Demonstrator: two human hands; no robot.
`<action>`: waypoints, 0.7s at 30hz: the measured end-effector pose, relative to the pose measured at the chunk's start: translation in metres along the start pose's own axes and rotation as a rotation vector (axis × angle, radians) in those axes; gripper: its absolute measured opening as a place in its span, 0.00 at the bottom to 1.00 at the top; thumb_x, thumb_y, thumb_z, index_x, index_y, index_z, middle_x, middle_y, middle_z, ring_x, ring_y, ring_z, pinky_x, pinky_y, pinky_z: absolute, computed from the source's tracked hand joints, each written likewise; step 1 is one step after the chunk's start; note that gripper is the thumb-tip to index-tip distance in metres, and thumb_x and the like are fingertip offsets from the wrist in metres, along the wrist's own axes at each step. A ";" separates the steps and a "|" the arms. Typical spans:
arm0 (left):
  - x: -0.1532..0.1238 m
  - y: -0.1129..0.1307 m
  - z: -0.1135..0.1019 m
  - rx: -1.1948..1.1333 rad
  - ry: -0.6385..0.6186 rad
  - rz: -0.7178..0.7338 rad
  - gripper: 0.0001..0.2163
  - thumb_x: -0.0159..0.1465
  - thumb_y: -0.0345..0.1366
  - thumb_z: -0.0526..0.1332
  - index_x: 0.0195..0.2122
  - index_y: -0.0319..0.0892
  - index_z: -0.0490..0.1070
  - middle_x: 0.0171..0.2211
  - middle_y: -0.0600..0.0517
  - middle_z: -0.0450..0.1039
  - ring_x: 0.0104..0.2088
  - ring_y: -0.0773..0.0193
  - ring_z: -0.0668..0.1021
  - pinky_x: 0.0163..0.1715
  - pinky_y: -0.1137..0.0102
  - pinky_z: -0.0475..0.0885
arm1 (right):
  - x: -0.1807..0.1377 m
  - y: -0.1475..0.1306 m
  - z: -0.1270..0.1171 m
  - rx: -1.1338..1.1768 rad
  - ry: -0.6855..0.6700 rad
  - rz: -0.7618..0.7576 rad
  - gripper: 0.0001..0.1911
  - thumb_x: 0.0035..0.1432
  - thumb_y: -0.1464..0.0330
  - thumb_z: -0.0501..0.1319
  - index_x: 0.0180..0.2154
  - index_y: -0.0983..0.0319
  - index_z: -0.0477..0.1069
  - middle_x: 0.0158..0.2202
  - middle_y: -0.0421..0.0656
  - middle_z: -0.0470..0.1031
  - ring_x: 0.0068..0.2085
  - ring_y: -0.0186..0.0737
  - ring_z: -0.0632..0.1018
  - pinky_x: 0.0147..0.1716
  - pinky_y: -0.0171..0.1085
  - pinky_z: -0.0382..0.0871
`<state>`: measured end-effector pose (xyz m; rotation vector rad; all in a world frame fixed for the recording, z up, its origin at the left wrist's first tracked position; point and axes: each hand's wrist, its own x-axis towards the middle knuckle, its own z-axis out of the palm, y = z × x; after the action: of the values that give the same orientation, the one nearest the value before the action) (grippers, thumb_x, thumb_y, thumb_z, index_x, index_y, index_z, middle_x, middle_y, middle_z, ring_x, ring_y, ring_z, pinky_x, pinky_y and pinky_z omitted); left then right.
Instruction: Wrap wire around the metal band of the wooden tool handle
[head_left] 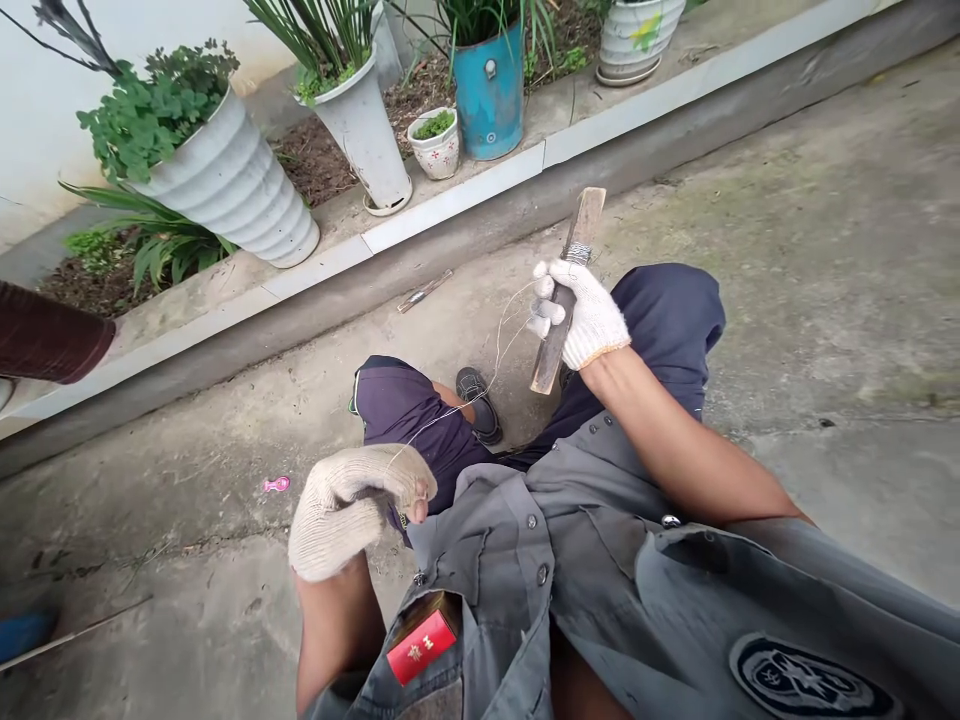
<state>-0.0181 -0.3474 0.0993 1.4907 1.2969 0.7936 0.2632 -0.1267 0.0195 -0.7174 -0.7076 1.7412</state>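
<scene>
Resting lower left of centre: left hand (pixel 352 515), cream knitted glove, fingers curled in; cannot tell whether they pinch the thin pale strand (pixel 496 375). Strand loops loosely to right of centre. There, right hand (pixel 589 315), white knitted glove, closed round a flat, weathered wooden slat (pixel 553 345), gripped below its grey wound coils (pixel 577 253), likely leaving them free. Beyond, top of frame: blue cylindrical pot (pixel 489 95) on pale-edged concrete ledge (pixel 457 203), presumably raised off walking ground.
</scene>
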 end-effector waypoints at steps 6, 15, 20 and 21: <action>0.002 -0.018 0.002 -0.355 0.243 0.293 0.26 0.65 0.58 0.64 0.57 0.49 0.80 0.16 0.56 0.65 0.18 0.62 0.71 0.31 0.58 0.78 | 0.001 -0.005 -0.008 -0.061 0.030 0.017 0.12 0.64 0.55 0.64 0.41 0.56 0.70 0.25 0.34 0.69 0.19 0.30 0.61 0.20 0.33 0.64; 0.013 -0.015 0.009 -0.347 0.718 0.381 0.29 0.73 0.41 0.57 0.73 0.72 0.58 0.78 0.61 0.56 0.76 0.50 0.64 0.50 0.63 0.82 | -0.003 0.000 -0.006 0.143 -0.173 0.015 0.08 0.62 0.61 0.68 0.39 0.56 0.72 0.21 0.32 0.65 0.17 0.29 0.60 0.17 0.33 0.62; 0.028 -0.005 0.002 -0.384 0.721 0.532 0.26 0.71 0.40 0.63 0.70 0.65 0.66 0.79 0.62 0.52 0.80 0.53 0.50 0.70 0.60 0.71 | -0.005 0.010 -0.013 0.147 -0.314 0.026 0.09 0.61 0.63 0.69 0.39 0.57 0.73 0.21 0.33 0.60 0.18 0.30 0.58 0.16 0.33 0.64; 0.030 -0.006 0.000 -0.342 0.744 0.525 0.27 0.71 0.41 0.64 0.70 0.65 0.66 0.79 0.61 0.52 0.80 0.52 0.51 0.71 0.59 0.70 | -0.006 0.011 -0.014 0.137 -0.332 0.016 0.08 0.61 0.63 0.69 0.39 0.57 0.73 0.21 0.33 0.59 0.18 0.30 0.58 0.16 0.33 0.64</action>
<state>-0.0135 -0.3184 0.0897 1.3007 1.1835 1.9448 0.2684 -0.1336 0.0028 -0.3436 -0.7972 1.9251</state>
